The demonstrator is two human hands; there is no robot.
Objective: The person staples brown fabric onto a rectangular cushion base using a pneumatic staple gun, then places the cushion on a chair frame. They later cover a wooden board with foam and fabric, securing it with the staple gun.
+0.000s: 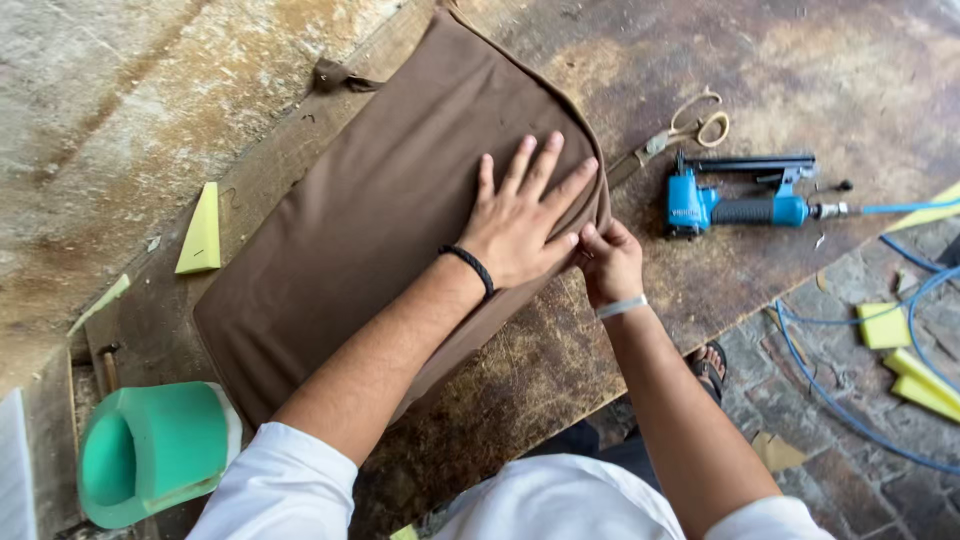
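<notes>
Pressing flat on a brown cushion [380, 210], the left hand [525, 215] lies palm down with its fingers spread wide, holding nothing. The fingertips reach toward the cushion's right edge. A black band circles that wrist.

Just beside it, the right hand [610, 262] is closed, pinching the brown fabric at the cushion's right edge between thumb and fingers. It touches the left hand's thumb side. A pale band sits on this wrist.

The cushion is a long, fabric-covered pad lying slantwise on a worn, stained board [800, 70], one end at the top of the view and the other near the person's left sleeve. Its cover looks smooth and taut under the flat hand.

To the right, well apart from the hands, a blue stapler [735, 200] lies on the board, with a blue hose [860, 415] running from its rear end and looping down over the stone floor. Scissors [685, 130] lie just above the stapler, their pale handles toward the top.

A yellow foam wedge [203, 232] rests left of the cushion. More yellow scraps [900, 350] lie on the floor at the right. A green foam roll [150, 452] sits at the lower left. A sandalled foot [708, 365] shows below the board's edge.
</notes>
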